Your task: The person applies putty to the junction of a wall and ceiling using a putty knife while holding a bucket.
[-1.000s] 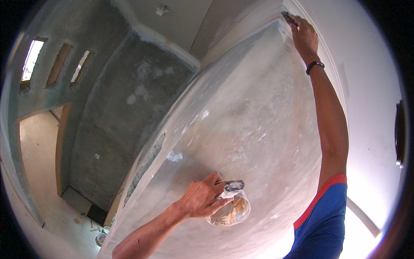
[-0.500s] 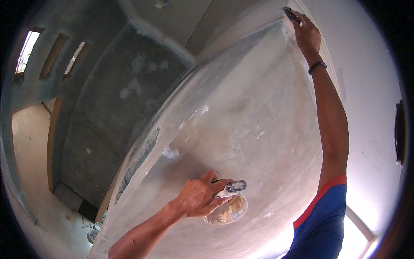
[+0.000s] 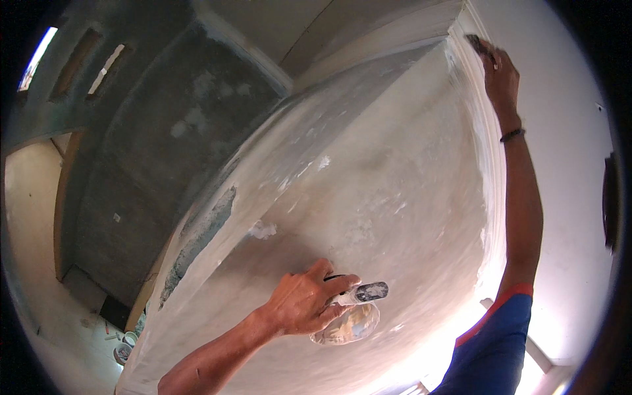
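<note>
My left hand [image 3: 306, 296], fingers closed, grips a tool with a pale, putty-smeared handle and dark end [image 3: 368, 291] low against the mottled white wall [image 3: 362, 191]. Just beneath it is a round, shiny object [image 3: 345, 326]; I cannot make out whether it is part of that tool. High at the right, my right hand [image 3: 500, 76] is closed on a small dark tool [image 3: 475, 43] at the white moulding [image 3: 464, 26] along the wall's top. Its working edge is too small to tell.
A grey plastered wall [image 3: 184, 151] at the left has narrow openings [image 3: 105, 69] and a doorway [image 3: 33, 197]. Buckets [image 3: 124, 349] stand on the floor lower left. A rough chipped strip [image 3: 197, 243] runs along the white wall's left edge. A white ceiling [image 3: 566, 197] spans the right.
My right hand and its dark tool have moved rightward and down along the moulding. My left hand stays nearly in place, still closed on its tool. The view has shifted slightly.
</note>
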`<state>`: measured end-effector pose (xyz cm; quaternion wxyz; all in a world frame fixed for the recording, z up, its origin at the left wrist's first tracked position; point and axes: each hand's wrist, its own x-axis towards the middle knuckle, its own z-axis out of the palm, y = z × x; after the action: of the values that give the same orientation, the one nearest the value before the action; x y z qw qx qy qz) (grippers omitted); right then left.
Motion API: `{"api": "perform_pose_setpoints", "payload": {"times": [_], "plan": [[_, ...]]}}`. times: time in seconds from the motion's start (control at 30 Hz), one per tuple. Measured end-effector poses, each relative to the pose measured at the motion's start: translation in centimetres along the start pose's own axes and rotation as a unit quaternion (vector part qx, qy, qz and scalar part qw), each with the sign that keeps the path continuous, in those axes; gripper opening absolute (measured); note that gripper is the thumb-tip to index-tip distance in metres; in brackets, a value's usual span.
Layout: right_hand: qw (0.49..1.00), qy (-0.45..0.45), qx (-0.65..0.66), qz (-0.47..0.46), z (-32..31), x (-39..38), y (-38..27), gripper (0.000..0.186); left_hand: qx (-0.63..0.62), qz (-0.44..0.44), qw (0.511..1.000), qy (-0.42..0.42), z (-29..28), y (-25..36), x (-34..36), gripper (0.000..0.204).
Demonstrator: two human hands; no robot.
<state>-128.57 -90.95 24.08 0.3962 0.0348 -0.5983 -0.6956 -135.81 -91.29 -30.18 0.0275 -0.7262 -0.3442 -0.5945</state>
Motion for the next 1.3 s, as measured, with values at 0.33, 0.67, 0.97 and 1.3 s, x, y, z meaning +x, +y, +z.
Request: {"api": "perform_pose_setpoints", "payload": {"times": [0.33, 0.67, 0.97, 1.3], "plan": [[0.959, -0.207, -0.108, -0.158, -0.5, 13.6, -6.1, 0.018, -0.007, 0.008, 1.0, 0.015, -0.3, 0.8, -0.2, 0.046], [0.934, -0.318, -0.153, -0.061, -0.5, 12.8, -8.3, 0.022, -0.016, -0.002, 1.0, 0.01, -0.3, 1.0, -0.2, 0.049], [0.932, -0.265, -0.216, -0.12, 1.1, 11.9, -6.9, 0.028, -0.017, -0.007, 1.0, 0.004, -0.8, 1.4, -0.3, 0.049], [0.931, -0.285, -0.215, -0.076, 2.5, 11.1, -7.5, 0.03, -0.006, -0.013, 1.0, 0.002, -0.8, 1.6, -0.3, 0.049]]}}
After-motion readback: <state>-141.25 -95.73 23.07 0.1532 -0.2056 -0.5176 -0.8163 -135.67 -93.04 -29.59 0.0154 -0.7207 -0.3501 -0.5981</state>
